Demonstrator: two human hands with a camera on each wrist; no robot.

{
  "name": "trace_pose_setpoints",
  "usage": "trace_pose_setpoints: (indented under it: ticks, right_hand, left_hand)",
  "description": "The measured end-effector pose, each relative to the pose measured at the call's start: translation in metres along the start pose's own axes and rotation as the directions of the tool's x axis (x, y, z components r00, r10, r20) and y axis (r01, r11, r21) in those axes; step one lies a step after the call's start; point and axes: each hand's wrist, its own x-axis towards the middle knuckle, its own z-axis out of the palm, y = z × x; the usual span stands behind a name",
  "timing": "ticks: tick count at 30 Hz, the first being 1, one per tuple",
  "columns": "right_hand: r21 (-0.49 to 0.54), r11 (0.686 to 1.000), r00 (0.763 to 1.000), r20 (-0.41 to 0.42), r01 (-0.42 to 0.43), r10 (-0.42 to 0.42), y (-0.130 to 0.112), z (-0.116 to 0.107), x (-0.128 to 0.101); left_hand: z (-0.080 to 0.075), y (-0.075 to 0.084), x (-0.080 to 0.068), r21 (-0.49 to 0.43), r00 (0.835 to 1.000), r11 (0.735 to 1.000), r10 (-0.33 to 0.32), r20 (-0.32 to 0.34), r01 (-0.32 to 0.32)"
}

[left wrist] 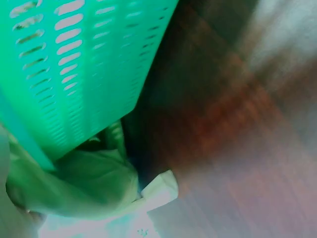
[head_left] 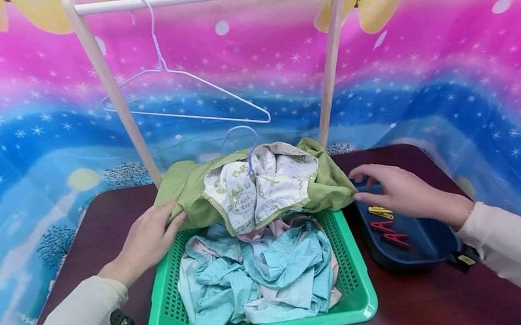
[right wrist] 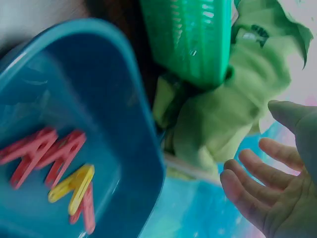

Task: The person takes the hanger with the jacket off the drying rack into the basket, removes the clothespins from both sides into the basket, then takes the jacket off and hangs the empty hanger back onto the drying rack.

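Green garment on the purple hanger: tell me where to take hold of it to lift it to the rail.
Probably best by the purple wire hanger's hook, which stands up free above the collar of the green garment. Come from above with the right hand, which hovers open over the dark blue tray. The left hand already holds the sleeve over the green plastic basket.
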Motion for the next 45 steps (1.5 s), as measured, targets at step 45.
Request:
trace_pose_setpoints:
  ticks: [45]
  right_hand:
    - [0.015, 0.998, 0.977, 0.202, 0.062, -0.064, -0.016, 0.029, 0.048]
  left_hand:
    - [-0.013, -0.006, 0.01, -0.022, 0.989, 0.997, 0.082, 0.125, -0.079]
